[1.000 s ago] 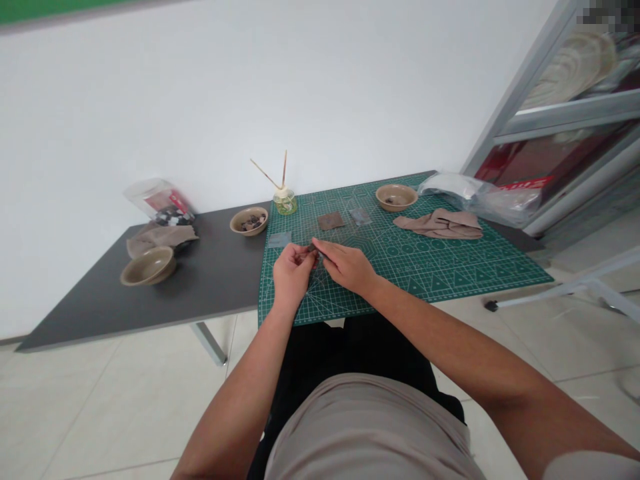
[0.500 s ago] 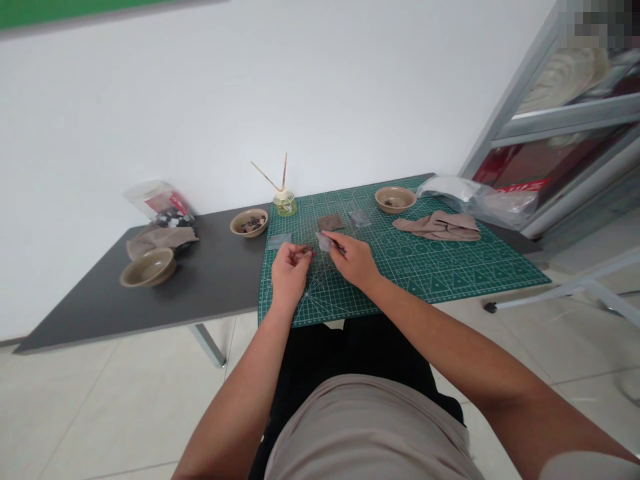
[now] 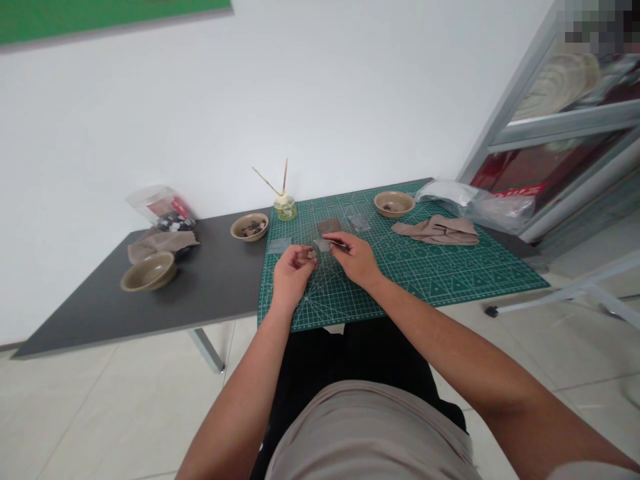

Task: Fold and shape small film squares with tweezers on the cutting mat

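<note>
Over the green cutting mat [image 3: 425, 267], my right hand [image 3: 359, 260] pinches a small thin greyish sheet [image 3: 323, 245] between thumb and fingers; its material is unclear. Close to its left, my left hand [image 3: 291, 272] has its fingers curled together around a small greyish piece [image 3: 312, 255], too blurred to name. A gap separates the hands. Just beyond them lie a brown square piece [image 3: 329, 226], a grey translucent square [image 3: 359, 222] and, at the left, a blue-grey flat piece [image 3: 280, 245].
A bowl [image 3: 249, 227] of small dark and pinkish pieces stands left of the mat, near a reed diffuser [image 3: 285, 207]. Another bowl [image 3: 395, 203] and a crumpled brown cloth [image 3: 437, 231] lie right. Further left are a third bowl [image 3: 149, 273] and a plastic bag [image 3: 163, 208].
The sheet in my right hand has tipped flatter. My left hand has turned slightly, its fingers a little more raised. The view has shifted slightly; the bowls and cloths stay in place.
</note>
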`<state>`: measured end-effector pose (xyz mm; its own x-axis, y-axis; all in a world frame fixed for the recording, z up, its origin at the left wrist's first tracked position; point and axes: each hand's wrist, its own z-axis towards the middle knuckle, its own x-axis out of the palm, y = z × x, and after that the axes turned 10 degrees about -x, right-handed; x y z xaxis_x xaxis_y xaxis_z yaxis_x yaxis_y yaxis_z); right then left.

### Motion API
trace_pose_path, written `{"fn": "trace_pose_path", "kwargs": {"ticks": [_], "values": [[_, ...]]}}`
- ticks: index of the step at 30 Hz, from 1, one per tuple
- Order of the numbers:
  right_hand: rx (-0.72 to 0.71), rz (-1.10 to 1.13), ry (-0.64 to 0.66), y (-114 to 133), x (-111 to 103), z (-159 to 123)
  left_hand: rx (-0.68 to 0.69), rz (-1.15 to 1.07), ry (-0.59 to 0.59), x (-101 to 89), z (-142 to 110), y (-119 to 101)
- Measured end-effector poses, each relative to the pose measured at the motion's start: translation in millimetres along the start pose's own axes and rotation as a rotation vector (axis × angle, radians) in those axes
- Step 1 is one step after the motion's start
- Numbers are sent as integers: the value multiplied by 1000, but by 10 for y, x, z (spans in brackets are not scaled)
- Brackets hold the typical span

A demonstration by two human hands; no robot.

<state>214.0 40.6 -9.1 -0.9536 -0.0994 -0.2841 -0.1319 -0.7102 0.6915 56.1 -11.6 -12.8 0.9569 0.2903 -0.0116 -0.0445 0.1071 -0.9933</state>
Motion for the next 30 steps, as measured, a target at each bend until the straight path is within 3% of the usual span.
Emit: {"fn": "trace_pose_path", "kwargs": {"ticks": [11,15,20,30], "values": [[-147,6,78,62,-7,2,-73,0,56,-28,42,72],[-112,-2,115,76,14,-15,-85,-48,63,-21,36,65],[-125,-28,171,73,19,-23,-53,74,89,-27,1,2],[-24,-5,169,79,-9,-11,-69,63,88,-24,-15,-42]]}}
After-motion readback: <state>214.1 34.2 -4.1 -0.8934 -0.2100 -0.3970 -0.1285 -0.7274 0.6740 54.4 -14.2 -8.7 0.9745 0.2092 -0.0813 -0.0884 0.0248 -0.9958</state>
